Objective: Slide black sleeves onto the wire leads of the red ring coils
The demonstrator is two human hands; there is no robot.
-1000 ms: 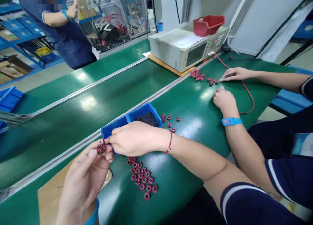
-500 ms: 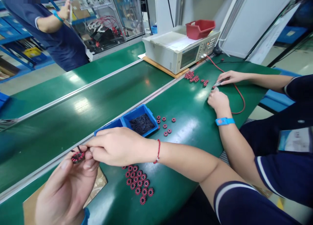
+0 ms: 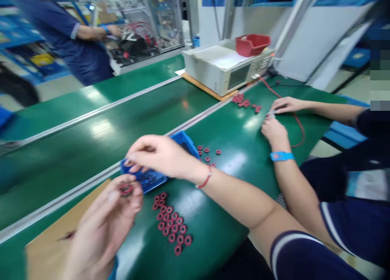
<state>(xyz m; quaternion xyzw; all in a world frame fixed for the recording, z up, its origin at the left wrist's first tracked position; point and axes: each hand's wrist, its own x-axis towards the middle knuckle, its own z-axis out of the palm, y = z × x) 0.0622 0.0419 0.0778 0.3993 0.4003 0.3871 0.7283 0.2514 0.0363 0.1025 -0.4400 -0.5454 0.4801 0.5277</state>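
Head view | left hand (image 3: 105, 219) pinches red ring (image 3: 130, 188) | right hand (image 3: 170, 156) half-curled, hold unclear | badge (image 3: 368, 184) blurred

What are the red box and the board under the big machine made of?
The red box looks like smooth plastic, maybe, from its even colour and moulded shape. The board seems to be plain wood, going by its tan edge.

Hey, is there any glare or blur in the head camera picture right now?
Head view: bright glare patches on the green surface; the right hand looks soft, the ring in the left hand is smeared, and the person across is blurred.
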